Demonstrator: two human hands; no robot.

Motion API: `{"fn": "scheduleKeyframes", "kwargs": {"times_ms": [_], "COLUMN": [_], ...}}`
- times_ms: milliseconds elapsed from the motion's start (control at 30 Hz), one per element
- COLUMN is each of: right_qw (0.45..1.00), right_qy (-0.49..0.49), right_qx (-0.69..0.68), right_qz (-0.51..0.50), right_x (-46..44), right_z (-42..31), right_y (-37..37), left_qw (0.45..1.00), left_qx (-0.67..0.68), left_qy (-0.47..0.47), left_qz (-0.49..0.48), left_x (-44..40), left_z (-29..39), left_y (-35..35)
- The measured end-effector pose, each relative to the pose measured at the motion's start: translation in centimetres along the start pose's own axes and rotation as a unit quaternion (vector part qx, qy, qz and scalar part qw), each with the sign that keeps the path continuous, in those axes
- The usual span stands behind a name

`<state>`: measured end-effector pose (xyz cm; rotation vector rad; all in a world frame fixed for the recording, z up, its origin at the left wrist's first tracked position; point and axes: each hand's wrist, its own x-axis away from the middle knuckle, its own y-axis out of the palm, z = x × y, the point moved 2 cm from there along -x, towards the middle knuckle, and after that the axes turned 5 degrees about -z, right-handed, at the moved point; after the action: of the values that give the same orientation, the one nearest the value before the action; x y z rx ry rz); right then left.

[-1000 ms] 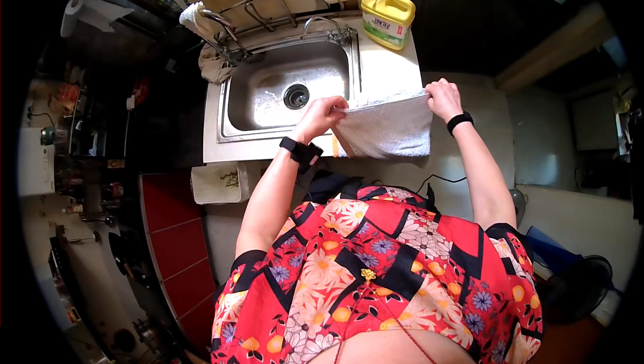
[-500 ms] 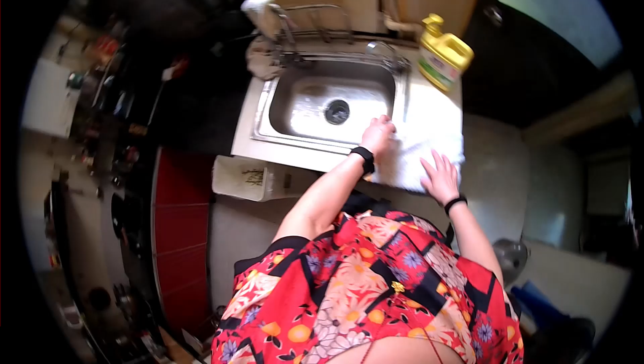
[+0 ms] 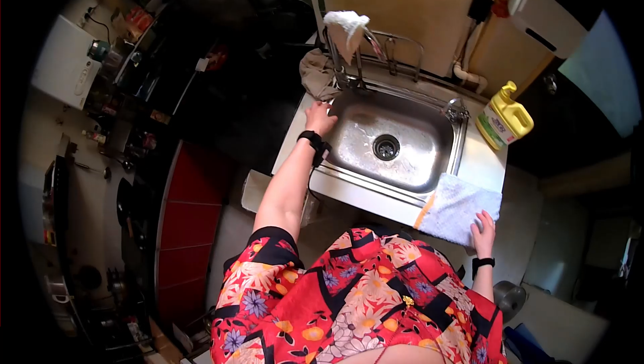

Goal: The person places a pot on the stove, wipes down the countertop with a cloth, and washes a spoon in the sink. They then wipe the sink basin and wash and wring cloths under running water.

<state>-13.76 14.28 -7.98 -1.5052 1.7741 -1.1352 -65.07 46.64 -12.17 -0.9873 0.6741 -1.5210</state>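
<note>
My left hand point(image 3: 320, 120) is at the left rim of the steel sink point(image 3: 362, 106), fingers reaching forward, with nothing visible in them. Just beyond it, a crumpled brown cloth point(image 3: 317, 74) lies beside the base of the tap. A light blue-white towel point(image 3: 459, 211) with an orange edge is spread flat on the counter's front right corner, slightly over the sink's rim. Resting on the towel's right edge, my right hand point(image 3: 483, 233) has its fingers apart. Inside the sink, the drain strainer point(image 3: 386, 148) shows in a wet, shiny basin.
A yellow pump bottle point(image 3: 504, 117) stands on the counter's right side. Behind the sink are a wire rack point(image 3: 402, 45) and a white cloth point(image 3: 347, 22) hung up high. A pale bin point(image 3: 256, 191) sits below the counter at left, near a red cabinet point(image 3: 191, 210).
My left hand has moved from the towel across to the sink's left rim. My right hand stays by the towel, now at its right edge. The view has shifted left.
</note>
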Motion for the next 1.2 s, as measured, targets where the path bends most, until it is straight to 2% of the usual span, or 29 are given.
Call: {"fn": "scheduleKeyframes", "kwargs": {"times_ms": [133,200,300,333,467,567,667,733,800,1000,1200], "right_qw": [0.997,0.988,0.992,0.994,0.991,0.990,0.991,0.989,0.991,0.986,0.989], "right_qy": [0.040,0.116,0.102,0.101,0.121,0.135,0.131,0.139,0.118,0.106,0.053], "right_qx": [-0.041,-0.099,-0.068,-0.040,-0.052,-0.037,-0.037,-0.050,-0.036,-0.104,-0.108], "right_qz": [0.052,0.035,0.040,0.022,-0.008,-0.024,-0.018,-0.030,-0.053,-0.072,-0.082], "right_x": [0.7,-0.1,-0.8,0.7,1.6,2.8,4.0,4.3,3.6,2.3,1.5], "right_z": [0.0,-3.6,-5.8,-6.9,-11.1,-11.0,-11.6,-12.1,-11.7,-11.7,-10.0], "right_y": [-2.2,-2.6,-1.9,-5.7,-5.1,-6.9,-6.4,-6.5,-6.8,-4.1,-2.6], "left_qw": [0.998,0.999,0.999,0.999,0.998,0.996,0.999,0.999,0.988,0.991,0.993], "left_qx": [0.053,0.037,0.009,0.002,0.009,0.021,0.001,-0.012,-0.101,-0.097,-0.093], "left_qy": [-0.032,-0.032,-0.036,-0.045,-0.046,-0.071,-0.028,-0.029,0.013,0.084,0.061], "left_qz": [0.009,-0.002,0.010,-0.008,-0.033,-0.054,-0.032,-0.032,-0.112,-0.036,-0.040], "left_x": [-3.5,-6.9,-11.7,-10.6,-15.1,-14.8,-15.7,-14.8,-13.7,-6.0,5.2], "left_z": [-2.8,-4.8,-6.4,-5.2,-5.6,-4.6,-4.1,-3.4,-3.0,-3.5,-4.4], "left_y": [-2.4,-2.6,-1.9,-0.4,-0.1,1.6,1.8,1.3,1.5,1.0,0.5]}}
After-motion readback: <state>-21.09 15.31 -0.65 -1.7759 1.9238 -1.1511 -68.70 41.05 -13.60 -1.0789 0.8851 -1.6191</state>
